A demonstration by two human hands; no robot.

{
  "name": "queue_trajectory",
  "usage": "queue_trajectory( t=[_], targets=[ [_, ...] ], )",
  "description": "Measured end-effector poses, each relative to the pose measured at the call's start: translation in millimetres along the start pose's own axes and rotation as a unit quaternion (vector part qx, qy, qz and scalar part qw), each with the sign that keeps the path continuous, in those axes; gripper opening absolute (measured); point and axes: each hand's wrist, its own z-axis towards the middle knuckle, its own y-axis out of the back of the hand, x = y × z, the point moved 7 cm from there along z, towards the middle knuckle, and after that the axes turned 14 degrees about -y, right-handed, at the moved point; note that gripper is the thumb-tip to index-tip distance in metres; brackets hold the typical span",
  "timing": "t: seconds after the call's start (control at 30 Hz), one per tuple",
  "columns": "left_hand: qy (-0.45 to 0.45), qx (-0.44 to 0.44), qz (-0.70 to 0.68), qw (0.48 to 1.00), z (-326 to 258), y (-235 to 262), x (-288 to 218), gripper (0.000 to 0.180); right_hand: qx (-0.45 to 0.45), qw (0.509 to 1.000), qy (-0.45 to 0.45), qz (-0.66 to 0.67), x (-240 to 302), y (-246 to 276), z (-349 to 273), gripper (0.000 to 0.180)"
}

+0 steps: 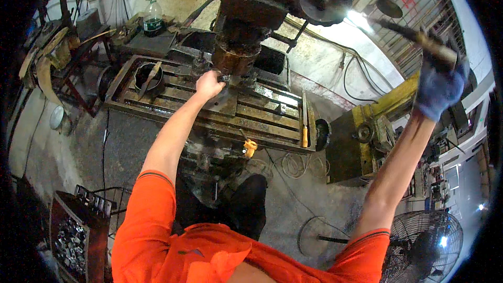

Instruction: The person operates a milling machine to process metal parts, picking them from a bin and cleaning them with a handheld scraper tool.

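In front of me stands a heavy, oily machine with a slotted metal table (pixel 257 123) under a dark spindle head (pixel 237 56). My bare left hand (pixel 210 85) is closed at the spindle's base, over a flat metal piece on the table; what its fingers hold is hidden. High on the right, my right hand (pixel 443 86), in a blue-grey glove, is wrapped round the brownish grip of a long dark lever (pixel 436 48). Motion blurs this hand slightly. A dark bowl (pixel 138 79) with a flat wooden-looking stick (pixel 151 79) across it sits on the table's left end.
An orange-handled file-like tool (pixel 305 135) lies along the table's right edge. A small yellow fitting (pixel 250 148) is at its front. A round handwheel (pixel 323 0) is overhead. A floor fan (pixel 422 249) stands right; a rack of metal parts (pixel 78 241) stands lower left.
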Motion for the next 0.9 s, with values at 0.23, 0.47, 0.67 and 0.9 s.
queue_trajectory(
  t=[0.23,0.47,0.67,0.9],
  targets=[
    [0.024,-0.009,0.026,0.999,-0.6,-3.9,7.4,0.037,0.077,0.849,-0.222,0.473,-20.5,9.3,-118.0,0.035],
    [0.02,-0.047,0.038,0.998,1.7,-6.8,21.3,0.035,0.057,0.952,-0.148,0.262,2.7,13.3,-131.2,0.02],
    [0.055,0.002,0.036,0.998,-0.9,-1.2,14.7,0.036,0.05,0.972,-0.174,0.15,4.0,18.4,-140.0,0.026],
    [0.028,-0.014,0.026,0.999,5.5,-15.1,28.4,0.037,0.088,0.939,-0.159,0.291,-0.7,7.5,-146.0,0.036]
  ],
)
